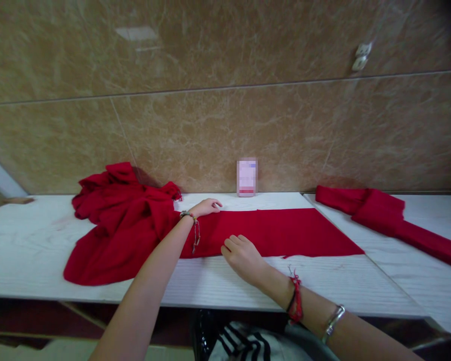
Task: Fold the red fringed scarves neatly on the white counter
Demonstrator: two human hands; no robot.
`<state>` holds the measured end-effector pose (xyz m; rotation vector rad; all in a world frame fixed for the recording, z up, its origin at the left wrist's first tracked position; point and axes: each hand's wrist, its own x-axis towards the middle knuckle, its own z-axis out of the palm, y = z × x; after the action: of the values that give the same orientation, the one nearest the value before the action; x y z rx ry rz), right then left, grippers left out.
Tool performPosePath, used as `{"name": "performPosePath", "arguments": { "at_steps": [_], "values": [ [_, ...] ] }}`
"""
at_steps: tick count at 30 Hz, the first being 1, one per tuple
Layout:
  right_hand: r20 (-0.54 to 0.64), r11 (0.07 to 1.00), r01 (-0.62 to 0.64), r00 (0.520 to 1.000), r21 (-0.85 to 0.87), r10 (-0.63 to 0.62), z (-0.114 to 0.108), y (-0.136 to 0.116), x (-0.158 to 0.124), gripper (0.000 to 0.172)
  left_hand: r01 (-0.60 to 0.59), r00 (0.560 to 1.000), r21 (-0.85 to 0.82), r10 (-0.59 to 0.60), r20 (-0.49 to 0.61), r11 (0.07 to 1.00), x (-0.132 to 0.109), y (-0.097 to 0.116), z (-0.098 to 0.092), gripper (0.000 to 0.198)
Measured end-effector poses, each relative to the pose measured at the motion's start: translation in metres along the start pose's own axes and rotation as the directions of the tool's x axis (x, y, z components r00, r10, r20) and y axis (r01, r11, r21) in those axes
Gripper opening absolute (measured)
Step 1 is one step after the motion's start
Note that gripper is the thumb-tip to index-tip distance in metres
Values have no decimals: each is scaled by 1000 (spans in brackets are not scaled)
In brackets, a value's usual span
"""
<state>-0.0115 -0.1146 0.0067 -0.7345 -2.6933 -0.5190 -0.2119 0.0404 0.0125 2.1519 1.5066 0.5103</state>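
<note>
A long strip of red cloth [285, 233] lies flat across the white tabletop, its right end cut on a slant. At its left it runs into a loose, crumpled heap of the same red cloth [116, 230]. My left hand [206, 206], with a beaded bracelet at the wrist, is at the strip's far edge, fingers bent together on it. Nearer to me, my right hand [242, 253] has its fingers curled at the strip's near edge. The fingertips of my right hand are partly hidden by the hand itself.
A small blurred card or box [247, 178] stands against the tiled wall [210, 130] behind the table. On the right lies a folded red cloth band [383, 213], past a seam in the white tabletop [323, 286]. White wall sockets [361, 56] sit high on the right.
</note>
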Motion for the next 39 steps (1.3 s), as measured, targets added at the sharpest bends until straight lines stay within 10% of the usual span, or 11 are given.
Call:
{"name": "performPosePath", "arguments": {
  "at_steps": [14,27,39],
  "values": [
    [20,1000,-3,1000,14,3,1,-1,-1,11,118,972,-116,-91,218,986,17,10,-14,16],
    [-105,992,-92,991,-81,83,-16,8,-6,18,58,998,-507,-69,-4,860,7,23,-14,26],
    [-219,978,-202,958,-58,185,-59,31,-20,27,-62,993,-674,-21,-113,736,10,80,-34,24]
  ]
}}
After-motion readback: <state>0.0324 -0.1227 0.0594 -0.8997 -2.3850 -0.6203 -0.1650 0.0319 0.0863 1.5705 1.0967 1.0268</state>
